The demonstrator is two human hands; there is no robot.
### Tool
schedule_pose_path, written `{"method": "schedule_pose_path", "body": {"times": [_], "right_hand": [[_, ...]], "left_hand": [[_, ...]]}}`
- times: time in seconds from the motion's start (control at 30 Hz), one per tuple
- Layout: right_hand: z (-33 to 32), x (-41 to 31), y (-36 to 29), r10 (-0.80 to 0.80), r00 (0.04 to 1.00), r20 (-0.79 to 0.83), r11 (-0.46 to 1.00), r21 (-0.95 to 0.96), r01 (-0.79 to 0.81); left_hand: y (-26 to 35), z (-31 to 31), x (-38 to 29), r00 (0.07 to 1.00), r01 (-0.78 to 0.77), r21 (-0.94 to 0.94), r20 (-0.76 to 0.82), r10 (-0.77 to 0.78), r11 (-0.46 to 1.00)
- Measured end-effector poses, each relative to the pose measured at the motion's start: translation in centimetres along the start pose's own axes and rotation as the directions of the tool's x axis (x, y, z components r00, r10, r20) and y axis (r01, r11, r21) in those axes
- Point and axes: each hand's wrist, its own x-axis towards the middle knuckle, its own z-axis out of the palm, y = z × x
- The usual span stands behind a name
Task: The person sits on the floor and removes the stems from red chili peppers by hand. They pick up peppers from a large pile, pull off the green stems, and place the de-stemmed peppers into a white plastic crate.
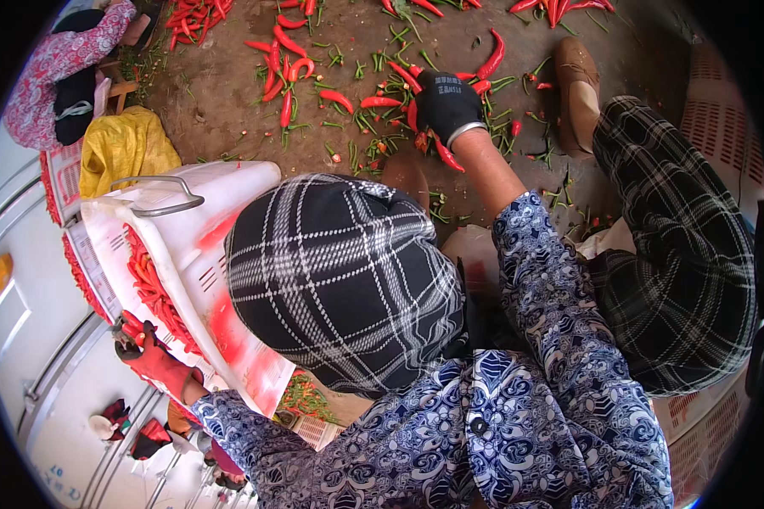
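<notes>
My left hand (156, 362), in a red glove with dark fingertips, is at the outer side of a white plastic crate (197, 219). Several red chili peppers (132, 327) sit in its fingers. The crate holds many more red chilies (153, 286). Down at the floor, my right hand (449, 102), in a black glove, reaches into a scatter of red chilies (447, 153) and green stems (388, 143). Its fingers point away from me and are hidden beneath the glove's back, so whether it grips any pepper cannot be told.
A metal handle (194, 200) sticks up from the crate beside a yellow sack (127, 143). Another person in a patterned sleeve (70, 70) sits at upper left. A chili heap (194, 19) lies nearby. Perforated crates (722, 121) stand at right, past my shoe (576, 70).
</notes>
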Motion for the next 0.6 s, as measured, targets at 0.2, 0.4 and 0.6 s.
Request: {"method": "schedule_pose_path", "body": {"times": [0.2,0.4,0.6], "right_hand": [[0.2,3.5,0.3,-0.122,0.986,0.114,0.967,-0.211,0.144],[-1.2,6.7,-0.3,-0.11,0.98,0.165,0.984,0.155,0.085],[-3.2,3.9,-3.2,-0.238,0.902,0.36,0.831,0.556,-0.002]], "left_hand": [[5.3,3.4,-6.5,0.976,-0.173,-0.202,0.094,0.195,0.964],[14.8,19.5,-10.5,0.568,0.47,-0.682,0.72,0.399,0.561],[18.4,29.3,-15.5,0.361,0.539,-0.648,0.754,0.548,0.538]]}}
